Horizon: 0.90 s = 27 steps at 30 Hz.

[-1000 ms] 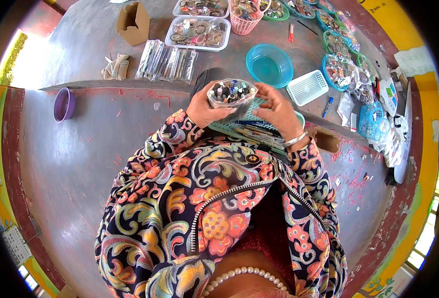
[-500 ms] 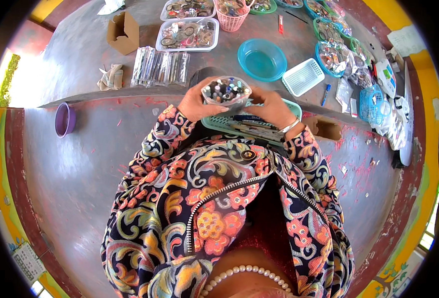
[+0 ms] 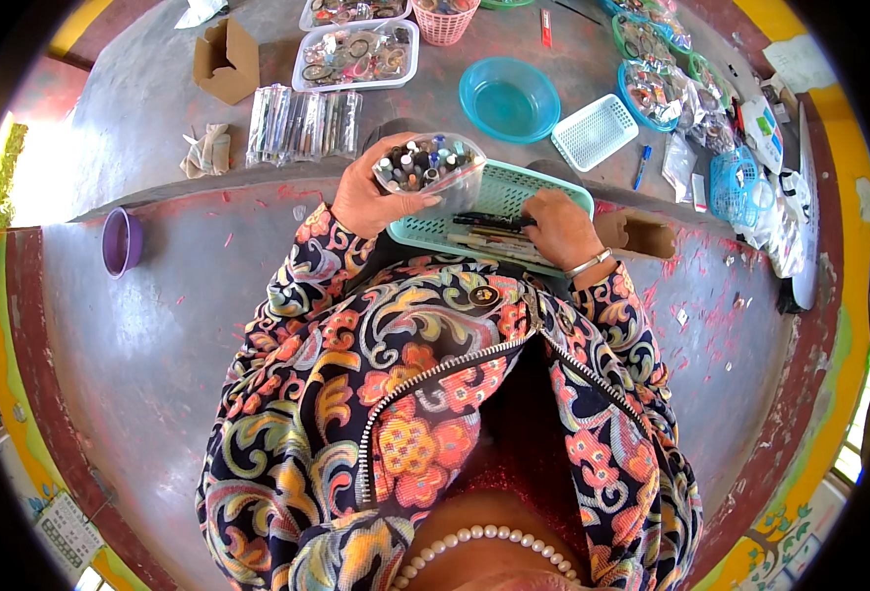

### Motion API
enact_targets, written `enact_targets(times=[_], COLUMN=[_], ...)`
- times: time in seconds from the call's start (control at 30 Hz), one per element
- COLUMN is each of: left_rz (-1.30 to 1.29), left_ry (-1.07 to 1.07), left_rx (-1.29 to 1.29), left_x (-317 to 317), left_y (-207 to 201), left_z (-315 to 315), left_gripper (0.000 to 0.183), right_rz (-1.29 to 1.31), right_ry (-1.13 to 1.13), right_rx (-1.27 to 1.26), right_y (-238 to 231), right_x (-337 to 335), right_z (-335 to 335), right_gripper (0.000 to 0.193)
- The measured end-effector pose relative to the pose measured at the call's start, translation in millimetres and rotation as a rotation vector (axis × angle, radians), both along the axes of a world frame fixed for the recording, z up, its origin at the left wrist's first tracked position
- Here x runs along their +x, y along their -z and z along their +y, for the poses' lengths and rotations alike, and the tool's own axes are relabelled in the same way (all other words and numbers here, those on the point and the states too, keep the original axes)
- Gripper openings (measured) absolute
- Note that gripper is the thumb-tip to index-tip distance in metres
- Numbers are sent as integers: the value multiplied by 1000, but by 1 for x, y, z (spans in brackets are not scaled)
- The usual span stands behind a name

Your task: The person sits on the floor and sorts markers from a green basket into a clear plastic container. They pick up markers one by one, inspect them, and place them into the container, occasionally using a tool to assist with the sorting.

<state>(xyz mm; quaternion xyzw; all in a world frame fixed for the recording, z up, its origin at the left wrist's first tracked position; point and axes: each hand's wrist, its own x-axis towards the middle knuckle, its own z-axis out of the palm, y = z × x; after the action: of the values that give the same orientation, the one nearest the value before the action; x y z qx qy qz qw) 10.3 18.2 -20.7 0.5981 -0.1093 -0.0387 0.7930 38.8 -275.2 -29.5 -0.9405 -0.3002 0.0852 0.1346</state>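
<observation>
My left hand (image 3: 368,193) is closed around a clear plastic bag (image 3: 461,189) packed with upright pens (image 3: 425,162), their ends showing at the top. Below and to the right of it, a mint-green perforated basket (image 3: 538,177) rests at my lap with several dark and light pens (image 3: 494,239) lying in it. Into this basket reaches my right hand (image 3: 565,234), its fingers curled down at the end of a dark pen (image 3: 492,220). The fingertips are partly hidden.
On the ledge ahead lie bagged pens (image 3: 304,125), a cardboard box (image 3: 226,61), a tub of bangles (image 3: 356,56), a blue basin (image 3: 509,99), a white basket (image 3: 596,133) and a blue pen (image 3: 643,166). A purple bucket (image 3: 122,242) stands at left, an open carton (image 3: 637,236) at right.
My right hand has left the bag of pens and gone down into the green basket. My left hand keeps hold of the bag, now slightly further left and tilted.
</observation>
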Motion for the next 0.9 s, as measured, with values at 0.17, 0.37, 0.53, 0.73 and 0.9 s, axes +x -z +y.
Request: enact_targets(times=[0.17,0.37,0.53,0.73,0.9], left_rz=[-102,-261,-507,-588,-705], left_ry=[-20,-38,-49,-105,-155], left_rx=[308,350,469,551,595], left_x=[3,-2,0,-5,-5], left_y=[11,6,-8,-11,-13], left_z=[7,8,8,6,0], left_gripper=[77,78,55,32,21], right_rz=[66,137,337,532,611], right_ry=[26,72,339,502,412], right_rx=[127,345,618,950,1341], right_y=[-5,-11,-22,-45,-49], right_x=[2,2,-1,-1,-1], right_z=[-7,-24,-34,-38,-45], right_gripper=[15,18,13,14,21])
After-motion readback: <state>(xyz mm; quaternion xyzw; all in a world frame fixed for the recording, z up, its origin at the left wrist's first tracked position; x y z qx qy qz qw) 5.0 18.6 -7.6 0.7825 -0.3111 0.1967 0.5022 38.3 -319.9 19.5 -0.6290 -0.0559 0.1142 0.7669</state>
